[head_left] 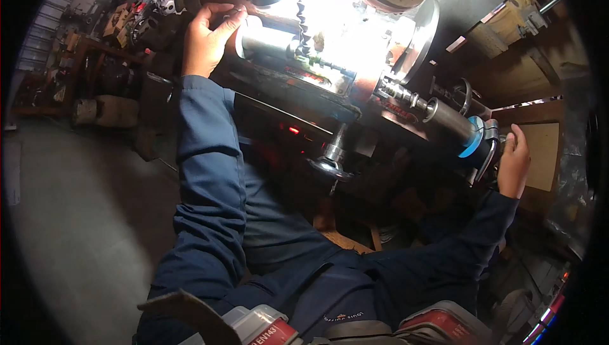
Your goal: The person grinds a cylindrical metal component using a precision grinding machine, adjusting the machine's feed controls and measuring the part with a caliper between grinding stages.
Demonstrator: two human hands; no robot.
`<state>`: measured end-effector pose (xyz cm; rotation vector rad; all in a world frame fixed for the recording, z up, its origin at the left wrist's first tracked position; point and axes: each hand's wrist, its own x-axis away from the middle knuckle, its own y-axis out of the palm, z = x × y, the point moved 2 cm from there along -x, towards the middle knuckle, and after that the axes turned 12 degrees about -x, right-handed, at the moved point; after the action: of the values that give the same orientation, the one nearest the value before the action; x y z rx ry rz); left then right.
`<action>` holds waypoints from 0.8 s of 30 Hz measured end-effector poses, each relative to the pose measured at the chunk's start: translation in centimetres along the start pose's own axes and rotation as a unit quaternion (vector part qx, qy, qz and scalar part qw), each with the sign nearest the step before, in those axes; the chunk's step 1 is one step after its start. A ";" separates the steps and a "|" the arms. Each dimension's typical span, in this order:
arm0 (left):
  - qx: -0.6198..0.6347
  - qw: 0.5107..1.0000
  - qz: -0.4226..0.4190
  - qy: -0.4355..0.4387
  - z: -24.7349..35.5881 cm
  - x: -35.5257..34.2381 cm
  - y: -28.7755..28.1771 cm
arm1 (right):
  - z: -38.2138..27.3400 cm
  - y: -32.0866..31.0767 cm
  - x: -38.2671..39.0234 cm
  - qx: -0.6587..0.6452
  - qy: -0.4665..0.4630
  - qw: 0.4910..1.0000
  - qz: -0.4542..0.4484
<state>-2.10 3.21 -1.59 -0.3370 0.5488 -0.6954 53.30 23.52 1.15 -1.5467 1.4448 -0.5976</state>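
My left hand (206,42) is raised at the left end of a bench machine (288,85). Its thumb and fingers come together beside a pale round end piece (250,35), and whatever lies between them is too small to make out. My right hand (512,164) is at the outer end of a grey cylinder (449,120) with a blue ring (472,137). One finger of it is stretched upward, the thumb is close to a metal clamp (490,130), and the other fingers are partly hidden. A large round disc (424,40) stands between the hands.
Below the machine's front juts a metal handwheel (331,166). A twisted dark cord or spiral (303,12) hangs before the glaring work area. Cluttered shelving (79,59) is at far left above a grey floor (82,218); a wooden panel (530,151) stands at right.
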 end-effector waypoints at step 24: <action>0.048 0.999 -0.007 -0.024 1.3 0.6 0.6 | 3.4 7.4 6.7 -0.060 -0.201 0.855 0.475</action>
<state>-0.70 3.40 -1.04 -0.2677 0.4657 -0.7222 53.68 18.83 -8.27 -0.7793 1.6840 0.3954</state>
